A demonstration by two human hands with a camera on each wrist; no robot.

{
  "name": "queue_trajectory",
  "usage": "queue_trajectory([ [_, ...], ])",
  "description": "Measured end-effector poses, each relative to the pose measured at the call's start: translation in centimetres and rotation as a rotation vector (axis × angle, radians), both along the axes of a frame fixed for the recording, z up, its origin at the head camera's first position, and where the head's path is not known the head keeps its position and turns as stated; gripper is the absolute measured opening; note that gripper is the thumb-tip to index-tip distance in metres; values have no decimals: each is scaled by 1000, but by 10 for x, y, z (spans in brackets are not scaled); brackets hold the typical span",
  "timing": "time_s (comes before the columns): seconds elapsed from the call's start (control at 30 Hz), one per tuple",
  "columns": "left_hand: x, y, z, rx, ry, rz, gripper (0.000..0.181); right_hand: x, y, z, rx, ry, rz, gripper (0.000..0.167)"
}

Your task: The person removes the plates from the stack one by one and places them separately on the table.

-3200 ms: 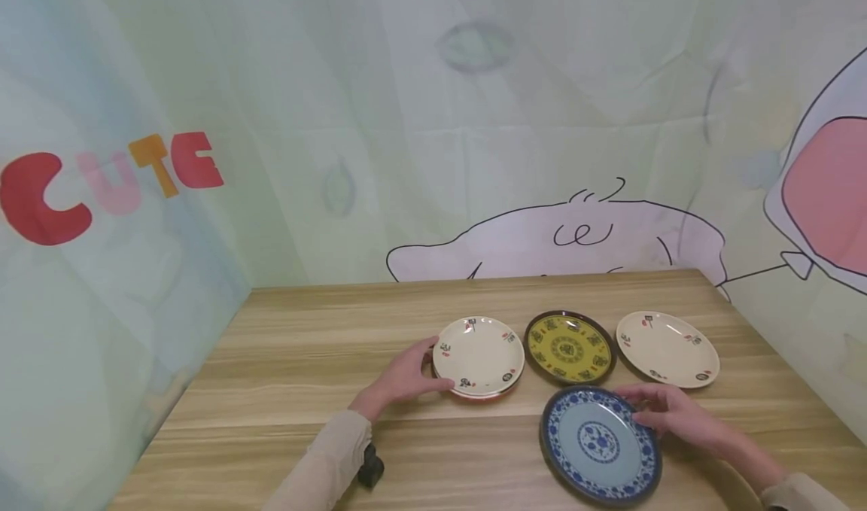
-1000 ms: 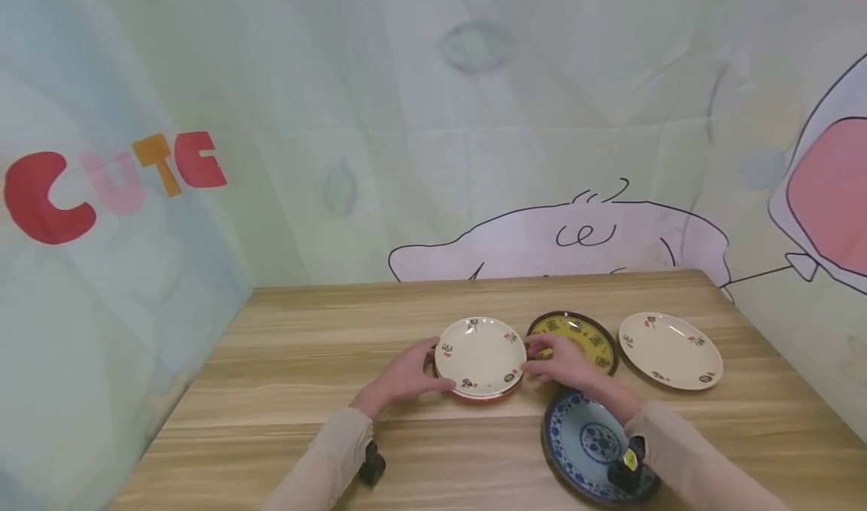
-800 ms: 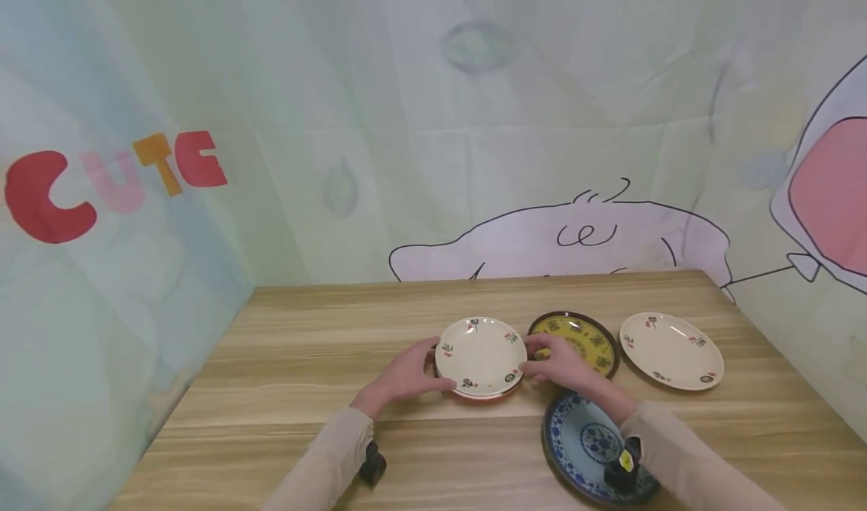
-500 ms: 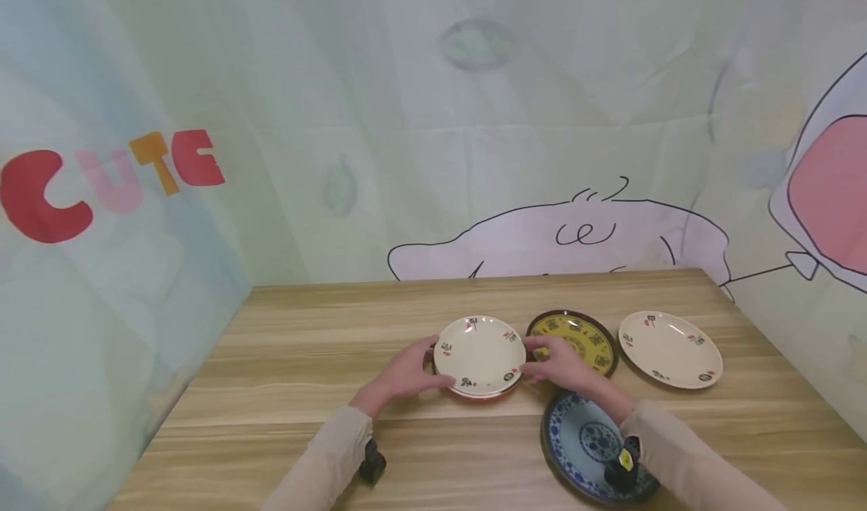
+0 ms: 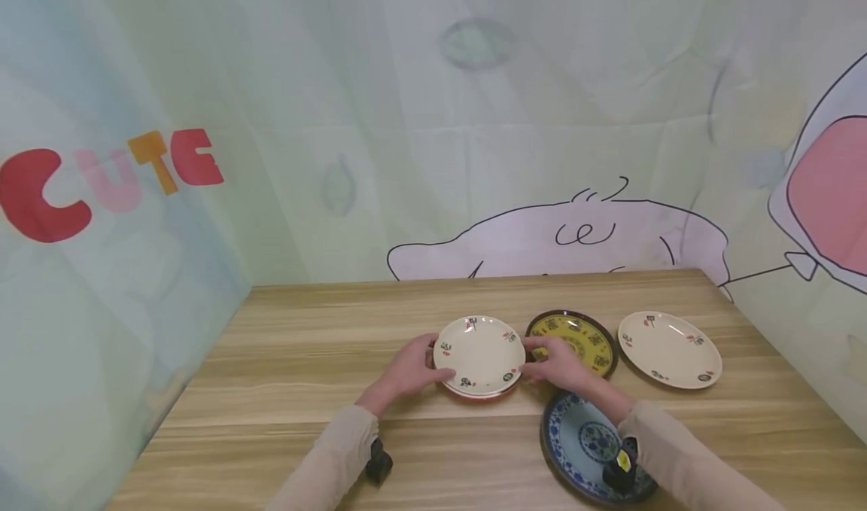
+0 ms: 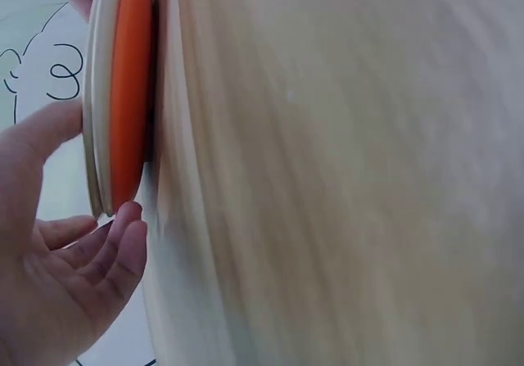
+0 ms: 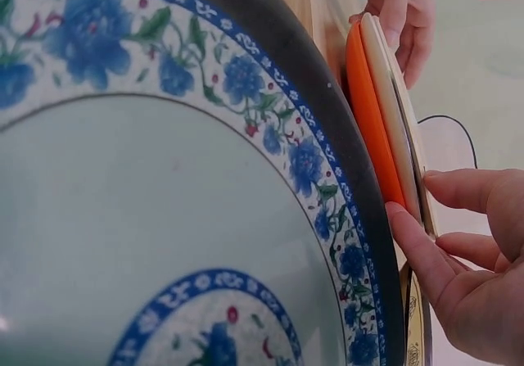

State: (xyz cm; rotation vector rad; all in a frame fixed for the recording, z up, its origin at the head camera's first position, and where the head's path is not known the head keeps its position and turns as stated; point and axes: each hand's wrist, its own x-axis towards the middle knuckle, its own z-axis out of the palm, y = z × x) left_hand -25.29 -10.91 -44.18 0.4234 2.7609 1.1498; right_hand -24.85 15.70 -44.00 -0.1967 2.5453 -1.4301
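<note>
A small cream plate (image 5: 479,354) with little printed figures tops a stack in the middle of the table. Below it, the wrist views show another cream rim and an orange dish (image 6: 131,96). My left hand (image 5: 409,369) holds the stack's left edge, thumb on the near rim and fingers round the side. On the opposite edge, my right hand (image 5: 561,366) pinches the stack between thumb and fingers. The right forearm passes over a blue-and-white plate (image 5: 576,439), hiding part of it. Whatever lies lowest in the stack is hard to make out.
A yellow patterned plate (image 5: 572,330) with a dark rim sits just right of the stack, partly behind my right hand. Farther right lies an oval cream plate (image 5: 670,349). The wooden table (image 5: 305,345) meets a printed cloth backdrop (image 5: 406,120) at its far edge.
My right hand has left the blue-and-white plate and moved left to the stack's right edge. The left hand has stayed at the left edge, shifting only slightly; the plates look unmoved.
</note>
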Motion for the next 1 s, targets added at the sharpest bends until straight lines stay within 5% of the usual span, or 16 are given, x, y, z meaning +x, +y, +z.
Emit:
queue_trajectory([
  [0.4,-3,0,-7,168,-100,18,70,2,2,2,-32,12,47,51],
  [1.0,-6,-6,-2,268,-171,20,61,2,4,1,-47,-16,68,58],
])
